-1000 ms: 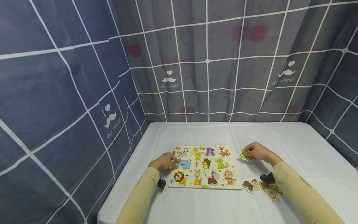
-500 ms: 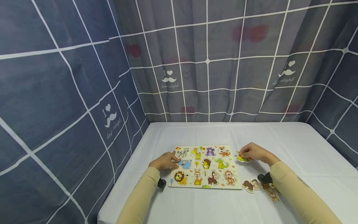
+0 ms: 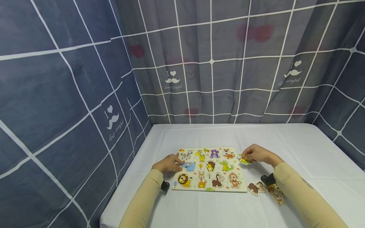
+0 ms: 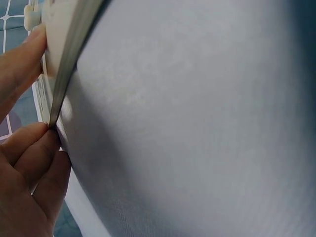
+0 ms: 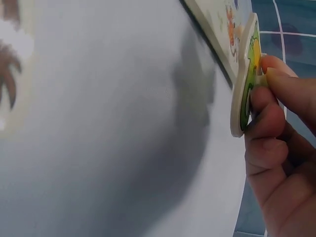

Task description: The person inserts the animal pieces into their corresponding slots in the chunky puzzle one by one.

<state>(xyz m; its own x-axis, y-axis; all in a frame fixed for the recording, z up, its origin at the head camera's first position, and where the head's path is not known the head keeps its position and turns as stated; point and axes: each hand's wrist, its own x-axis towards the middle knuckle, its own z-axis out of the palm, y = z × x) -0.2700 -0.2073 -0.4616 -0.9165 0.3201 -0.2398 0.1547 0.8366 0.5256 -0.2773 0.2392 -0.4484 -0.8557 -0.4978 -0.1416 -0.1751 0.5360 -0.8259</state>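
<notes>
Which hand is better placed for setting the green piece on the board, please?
Probably the right hand: it pinches the green piece near the board's right edge. The left hand touches the opposite edge, so it seems better placed to steady the board.

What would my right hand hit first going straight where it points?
Likely the puzzle board, at its right edge; the green piece in your right hand looks raised and might clear it.

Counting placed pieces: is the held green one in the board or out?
Out: the right hand holds the green piece raised near the board.
</notes>
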